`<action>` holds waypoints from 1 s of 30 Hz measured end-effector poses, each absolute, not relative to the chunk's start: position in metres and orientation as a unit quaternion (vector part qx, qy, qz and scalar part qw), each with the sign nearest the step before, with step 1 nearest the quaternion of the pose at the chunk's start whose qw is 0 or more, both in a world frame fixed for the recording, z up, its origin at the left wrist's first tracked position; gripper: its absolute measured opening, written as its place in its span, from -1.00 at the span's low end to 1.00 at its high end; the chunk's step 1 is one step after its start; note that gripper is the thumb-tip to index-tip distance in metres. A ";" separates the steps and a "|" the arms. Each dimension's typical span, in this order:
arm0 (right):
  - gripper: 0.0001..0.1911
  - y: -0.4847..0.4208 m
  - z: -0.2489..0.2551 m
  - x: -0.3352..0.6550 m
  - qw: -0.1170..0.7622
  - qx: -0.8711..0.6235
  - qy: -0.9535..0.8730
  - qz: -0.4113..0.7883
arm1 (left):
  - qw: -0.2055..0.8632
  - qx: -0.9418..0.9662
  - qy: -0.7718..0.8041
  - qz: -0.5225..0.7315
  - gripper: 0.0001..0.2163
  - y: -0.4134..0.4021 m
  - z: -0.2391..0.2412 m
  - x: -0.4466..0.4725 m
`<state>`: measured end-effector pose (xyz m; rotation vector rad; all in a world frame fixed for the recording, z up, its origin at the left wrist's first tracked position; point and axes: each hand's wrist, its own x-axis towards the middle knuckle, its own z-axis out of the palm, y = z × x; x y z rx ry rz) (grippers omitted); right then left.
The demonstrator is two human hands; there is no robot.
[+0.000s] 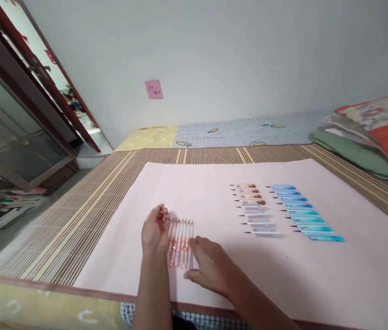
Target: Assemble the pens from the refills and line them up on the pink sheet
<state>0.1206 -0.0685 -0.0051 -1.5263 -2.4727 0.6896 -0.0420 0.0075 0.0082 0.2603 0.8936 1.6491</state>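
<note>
View from above a bed covered by a striped mat (77,206), with a large pink paper sheet (318,275) spread over it. Near the sheet's front edge lies a small batch of clear pink pens (181,240), side by side and touching, lengthwise away from the person. The left hand (155,228) stands on its edge against the batch's left side, fingers loosely curled and holding nothing. The right hand (209,266) lies palm down, fingers spread, with the fingertips at the batch's right side. Neither hand grips a pen. The step appears to be squaring the batch between the hands. To the right, well apart, lie two neat rows: brown and grey pens (256,211), then blue pens (304,213), tips pointing left. Matching those rows would call for lifting single pens out of the batch.
</note>
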 end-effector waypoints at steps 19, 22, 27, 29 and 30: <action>-0.54 -0.070 -0.004 0.118 0.088 -0.532 -0.810 0.229 | 0.581 0.113 0.385 0.708 -0.98 0.007 0.010 -0.042; -0.56 -0.070 -0.005 0.117 0.088 -0.531 -0.813 0.222 | 0.583 0.112 0.385 0.707 -0.98 0.007 0.010 -0.042; -0.57 -0.070 -0.003 0.117 0.090 -0.527 -0.816 0.220 | 0.588 0.105 0.382 0.705 -0.99 0.007 0.010 -0.041; -0.58 -0.070 -0.002 0.117 0.090 -0.528 -0.814 0.223 | 0.588 0.104 0.383 0.705 -0.98 0.007 0.010 -0.041; -0.58 -0.070 -0.002 0.117 0.090 -0.528 -0.814 0.224 | 0.588 0.104 0.382 0.705 -0.97 0.007 0.010 -0.041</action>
